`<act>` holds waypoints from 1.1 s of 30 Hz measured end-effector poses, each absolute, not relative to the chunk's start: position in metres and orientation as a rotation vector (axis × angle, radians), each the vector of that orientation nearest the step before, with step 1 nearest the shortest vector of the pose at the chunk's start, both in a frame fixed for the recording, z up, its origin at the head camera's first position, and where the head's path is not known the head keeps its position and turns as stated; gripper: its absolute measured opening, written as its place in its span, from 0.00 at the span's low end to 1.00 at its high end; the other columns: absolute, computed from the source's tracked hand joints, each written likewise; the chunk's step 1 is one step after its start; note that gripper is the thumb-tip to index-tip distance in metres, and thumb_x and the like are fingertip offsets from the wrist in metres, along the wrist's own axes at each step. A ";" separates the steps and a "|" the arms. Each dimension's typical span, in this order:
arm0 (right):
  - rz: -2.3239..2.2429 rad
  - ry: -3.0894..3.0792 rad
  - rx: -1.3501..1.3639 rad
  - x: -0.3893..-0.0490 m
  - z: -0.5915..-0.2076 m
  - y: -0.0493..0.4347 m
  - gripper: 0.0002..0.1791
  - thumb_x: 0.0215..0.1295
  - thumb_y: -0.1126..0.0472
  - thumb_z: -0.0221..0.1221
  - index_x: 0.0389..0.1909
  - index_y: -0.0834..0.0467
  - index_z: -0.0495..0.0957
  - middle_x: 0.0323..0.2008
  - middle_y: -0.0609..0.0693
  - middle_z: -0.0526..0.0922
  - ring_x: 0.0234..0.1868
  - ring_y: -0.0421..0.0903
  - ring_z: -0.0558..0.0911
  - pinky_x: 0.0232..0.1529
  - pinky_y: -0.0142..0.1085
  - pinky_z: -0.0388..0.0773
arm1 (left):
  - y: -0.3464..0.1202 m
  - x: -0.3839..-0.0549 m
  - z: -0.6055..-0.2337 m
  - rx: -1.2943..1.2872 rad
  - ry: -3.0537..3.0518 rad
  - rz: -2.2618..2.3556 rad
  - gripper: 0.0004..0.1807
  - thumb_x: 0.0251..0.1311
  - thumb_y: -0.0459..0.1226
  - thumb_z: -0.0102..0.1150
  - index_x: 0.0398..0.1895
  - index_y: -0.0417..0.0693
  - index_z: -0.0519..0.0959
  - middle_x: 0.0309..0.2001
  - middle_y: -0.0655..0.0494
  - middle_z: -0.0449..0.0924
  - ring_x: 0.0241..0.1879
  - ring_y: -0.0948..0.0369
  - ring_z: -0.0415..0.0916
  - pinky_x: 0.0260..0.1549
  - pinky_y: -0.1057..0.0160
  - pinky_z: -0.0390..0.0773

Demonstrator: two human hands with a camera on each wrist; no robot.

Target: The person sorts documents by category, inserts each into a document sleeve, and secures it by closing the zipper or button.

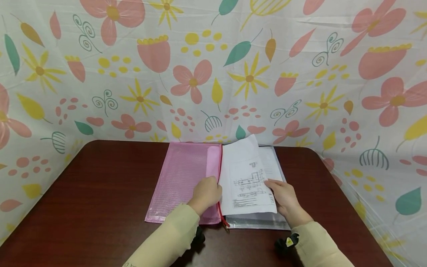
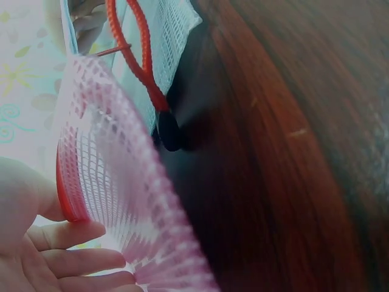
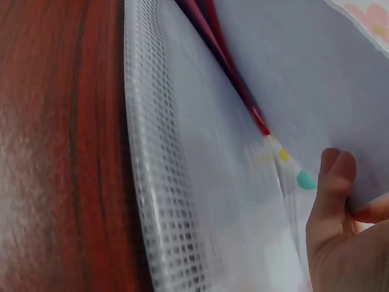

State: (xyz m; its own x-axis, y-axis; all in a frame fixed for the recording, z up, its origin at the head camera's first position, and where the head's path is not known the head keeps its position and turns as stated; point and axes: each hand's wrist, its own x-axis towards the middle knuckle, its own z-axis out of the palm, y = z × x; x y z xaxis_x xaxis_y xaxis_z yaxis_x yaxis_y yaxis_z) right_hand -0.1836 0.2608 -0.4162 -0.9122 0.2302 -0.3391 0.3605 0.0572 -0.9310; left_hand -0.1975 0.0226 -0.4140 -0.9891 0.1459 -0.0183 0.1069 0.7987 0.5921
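Observation:
A pink mesh zipper pouch (image 1: 176, 178) lies flat on the table, with a red zipper edge (image 1: 220, 163) along its right side. My left hand (image 1: 207, 193) grips that edge between thumb and fingers. To its right is a clear mesh pouch (image 1: 257, 223), overlapped by a white printed sheet (image 1: 233, 167) with technical drawings. My right hand (image 1: 283, 196) pinches the sheet by its right edge, thumb on one face and fingers on the other; in the right wrist view the sheet (image 3: 292, 67) stands lifted off the clear mesh (image 3: 176, 201).
A red cord (image 2: 143, 70) with a black end hangs from the zipper. Another printed page (image 1: 270, 159) lies under the sheet at right. The dark wooden table (image 1: 93, 196) extends on both sides; a floral cloth (image 1: 200, 74) stands behind it.

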 end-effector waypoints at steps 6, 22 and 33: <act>-1.862 2.296 0.579 -0.189 -0.416 0.263 0.26 0.67 0.57 0.53 0.60 0.70 0.69 0.33 0.49 0.82 0.28 0.38 0.80 0.28 0.32 0.79 | 0.020 -0.198 -0.416 0.162 2.884 1.043 0.13 0.60 0.37 0.46 0.17 0.47 0.68 0.15 0.55 0.66 0.16 0.59 0.65 0.15 0.62 0.65; -1.896 2.262 0.514 -0.193 -0.418 0.260 0.26 0.65 0.61 0.56 0.60 0.72 0.67 0.29 0.48 0.85 0.28 0.39 0.84 0.28 0.31 0.81 | 0.016 -0.198 -0.420 0.206 2.862 1.204 0.16 0.60 0.37 0.47 0.14 0.48 0.65 0.14 0.57 0.63 0.14 0.61 0.61 0.14 0.65 0.62; -1.983 2.235 0.561 -0.192 -0.424 0.246 0.26 0.66 0.60 0.55 0.60 0.72 0.68 0.29 0.47 0.83 0.26 0.38 0.83 0.26 0.31 0.80 | 0.018 -0.197 -0.420 0.219 2.889 1.208 0.15 0.61 0.36 0.46 0.15 0.48 0.65 0.14 0.58 0.62 0.15 0.61 0.61 0.14 0.65 0.61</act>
State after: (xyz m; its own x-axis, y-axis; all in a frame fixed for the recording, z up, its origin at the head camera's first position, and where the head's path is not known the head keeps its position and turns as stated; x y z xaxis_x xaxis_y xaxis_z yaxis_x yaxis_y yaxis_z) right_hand -0.1918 0.2461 -0.4243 -0.9268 0.2044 -0.3150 0.3371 0.0833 -0.9378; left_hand -0.1970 0.0178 -0.4195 -0.9903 0.1293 0.0518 0.1277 0.6940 0.7086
